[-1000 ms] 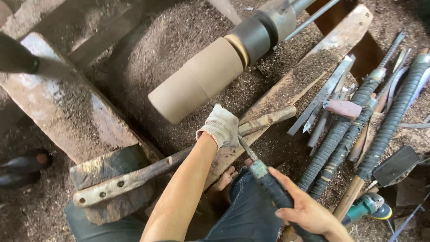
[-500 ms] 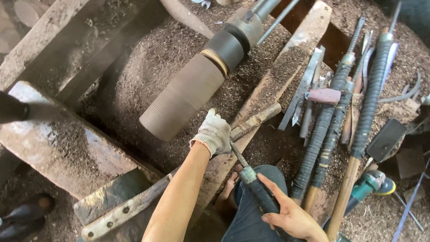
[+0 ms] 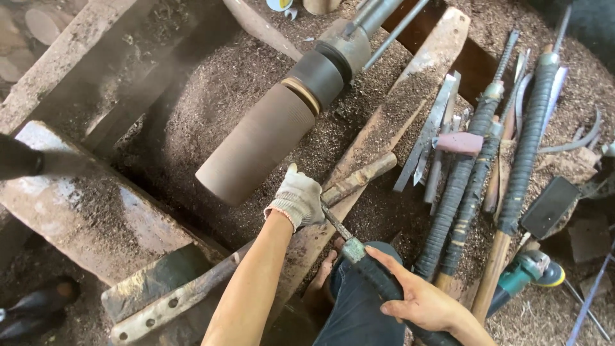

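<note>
Sawdust covers the floor under the lathe, where my gloved left hand [image 3: 298, 200] clamps the long turning chisel [image 3: 349, 243] near its tip on the tool rest [image 3: 356, 180], just beside the brown wooden cylinder [image 3: 256, 146]. My bare right hand [image 3: 428, 306] grips its wrapped handle; I judge the steel stiff and heavy, so a hold at both ends suits it.

The ground here is a bed of brown sawdust and wood shavings [image 3: 211, 122], heaped thick under the lathe. Across it run rough, chip-strewn wooden beams [image 3: 83, 211], one slanting plank [image 3: 410, 96] reaching toward the upper right. A rusty flat metal bar with bolt holes [image 3: 173, 301] lies along the lower beam. To the right, long turning tools with dark wrapped handles [image 3: 461, 186] lie side by side, a pink rectangular sharpening block [image 3: 460, 143] resting on them. A teal angle grinder [image 3: 528, 269] sits in the shavings nearby.
</note>
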